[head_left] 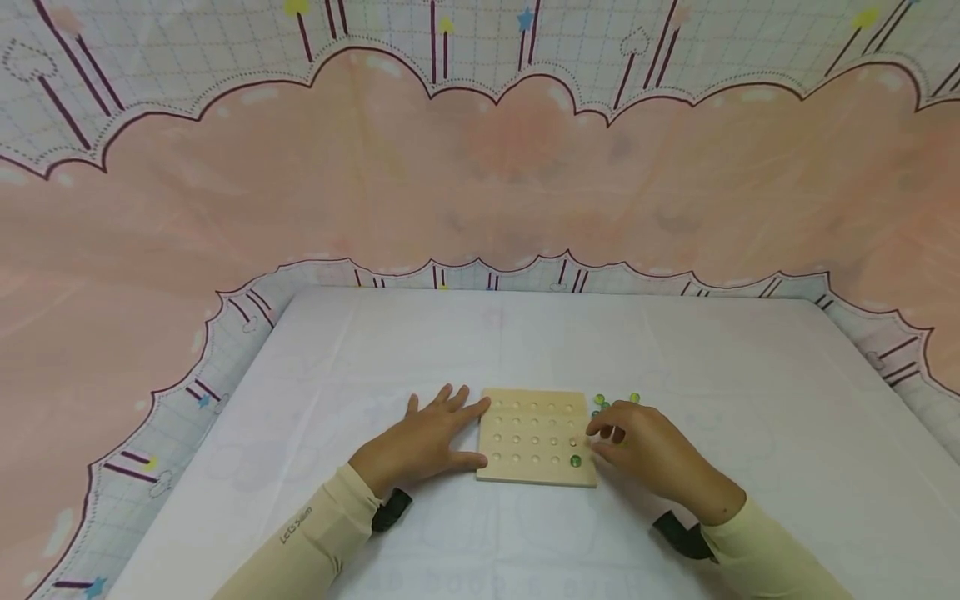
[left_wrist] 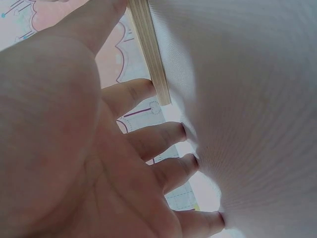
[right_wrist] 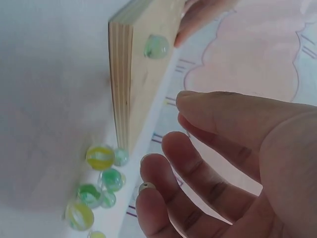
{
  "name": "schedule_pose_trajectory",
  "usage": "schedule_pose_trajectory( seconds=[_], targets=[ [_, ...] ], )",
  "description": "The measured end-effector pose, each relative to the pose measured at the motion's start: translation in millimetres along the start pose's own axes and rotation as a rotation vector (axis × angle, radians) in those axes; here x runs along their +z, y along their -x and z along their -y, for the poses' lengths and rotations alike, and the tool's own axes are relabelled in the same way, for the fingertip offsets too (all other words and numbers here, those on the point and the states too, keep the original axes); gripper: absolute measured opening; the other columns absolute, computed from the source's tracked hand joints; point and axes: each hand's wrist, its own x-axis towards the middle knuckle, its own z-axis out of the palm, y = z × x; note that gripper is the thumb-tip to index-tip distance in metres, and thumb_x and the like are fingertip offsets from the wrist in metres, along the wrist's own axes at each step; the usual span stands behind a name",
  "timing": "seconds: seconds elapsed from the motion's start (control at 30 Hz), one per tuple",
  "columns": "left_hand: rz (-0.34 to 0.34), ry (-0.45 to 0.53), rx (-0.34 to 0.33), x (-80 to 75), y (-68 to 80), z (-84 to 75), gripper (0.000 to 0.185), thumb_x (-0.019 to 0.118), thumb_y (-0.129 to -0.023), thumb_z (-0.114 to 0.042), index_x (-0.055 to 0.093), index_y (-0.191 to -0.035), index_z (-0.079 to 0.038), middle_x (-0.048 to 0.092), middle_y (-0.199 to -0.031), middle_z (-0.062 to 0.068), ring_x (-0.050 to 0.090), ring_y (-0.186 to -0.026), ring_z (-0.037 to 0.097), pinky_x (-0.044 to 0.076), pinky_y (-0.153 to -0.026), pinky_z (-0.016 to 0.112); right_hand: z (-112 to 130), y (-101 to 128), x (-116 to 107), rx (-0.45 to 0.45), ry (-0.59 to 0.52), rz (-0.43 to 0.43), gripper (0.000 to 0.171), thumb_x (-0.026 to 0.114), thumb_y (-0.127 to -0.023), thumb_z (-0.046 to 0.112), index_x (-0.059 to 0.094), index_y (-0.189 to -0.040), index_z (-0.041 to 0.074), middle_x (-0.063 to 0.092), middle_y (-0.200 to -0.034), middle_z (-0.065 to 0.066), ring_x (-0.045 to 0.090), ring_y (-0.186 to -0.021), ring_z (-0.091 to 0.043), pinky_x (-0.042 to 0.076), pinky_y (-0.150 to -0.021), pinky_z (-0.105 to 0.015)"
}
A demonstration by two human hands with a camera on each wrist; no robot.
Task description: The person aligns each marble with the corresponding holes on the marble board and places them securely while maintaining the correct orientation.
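A wooden board (head_left: 525, 429) with rows of round hollows lies on the white-covered table. One green glass marble (head_left: 575, 461) sits in a hollow at its near right corner. My left hand (head_left: 416, 446) is spread flat, with thumb and index fingertip against the board's left edge and the other fingertips on the cloth. Over the board's right edge hovers my right hand (head_left: 652, 454), its fingers loosely bent. In the right wrist view no marble shows between its fingers (right_wrist: 190, 148). Several green and yellow marbles (right_wrist: 80, 215) lie beside the board, partly behind that hand in the head view.
The white cloth (head_left: 465, 342) covers the whole tabletop. Behind the table hangs a peach-coloured patterned backdrop (head_left: 480, 183) with a scalloped border. Dark bands (head_left: 684, 535) sit at both wrists, below the sleeves.
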Motion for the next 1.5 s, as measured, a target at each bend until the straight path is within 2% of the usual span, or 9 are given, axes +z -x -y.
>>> schedule_pose_trajectory(
  seconds=[0.2,0.4,0.87,1.23,1.5],
  targets=[
    [0.002,-0.011,-0.006,-0.2,-0.4,-0.6,0.086,0.069,-0.084,-0.062,0.034,-0.156,-0.033,0.024,-0.166,0.009,0.014,-0.156,0.034,0.008,-0.118,0.072,-4,-1,-6,0.012,0.021,-0.009,0.013,0.078,-0.084,0.007,0.075,-0.093,0.016,0.066,-0.085,0.008,0.056,-0.078,-0.007,0.049,-0.065,-0.023],
    [0.0,-0.008,-0.006,-1.0,1.3,-1.1,0.085,0.069,-0.084,-0.062,0.034,-0.157,-0.032,0.024,-0.166,0.009,0.014,-0.156,0.034,0.009,-0.118,0.071,-11,-2,-10,0.008,-0.008,-0.013,0.012,0.076,-0.086,0.005,0.075,-0.095,0.014,0.065,-0.083,0.007,0.055,-0.076,-0.009,0.048,-0.062,-0.022],
    [0.005,-0.003,-0.007,-2.2,1.7,-2.0,0.085,0.069,-0.085,-0.061,0.033,-0.157,-0.032,0.024,-0.166,0.009,0.013,-0.156,0.034,0.007,-0.119,0.071,-22,-6,-13,0.106,0.001,0.041,0.011,0.074,-0.088,0.008,0.075,-0.098,0.013,0.063,-0.082,0.003,0.053,-0.074,-0.013,0.047,-0.058,-0.023],
    [0.002,0.0,-0.007,-0.3,-0.3,-1.1,0.086,0.069,-0.084,-0.061,0.033,-0.157,-0.033,0.023,-0.166,0.008,0.012,-0.156,0.034,0.006,-0.119,0.07,-28,-5,-10,0.096,-0.001,0.08,0.006,0.074,-0.089,0.012,0.074,-0.095,0.011,0.061,-0.078,0.003,0.053,-0.07,-0.012,0.046,-0.057,-0.023],
    [0.0,-0.005,-0.002,-0.1,-0.8,-0.5,0.086,0.069,-0.084,-0.061,0.033,-0.157,-0.033,0.023,-0.166,0.008,0.012,-0.156,0.034,0.006,-0.119,0.07,-29,-6,-10,0.101,0.011,0.098,0.008,0.077,-0.084,0.01,0.075,-0.091,0.012,0.061,-0.076,0.004,0.053,-0.07,-0.012,0.044,-0.058,-0.024]
  ],
)
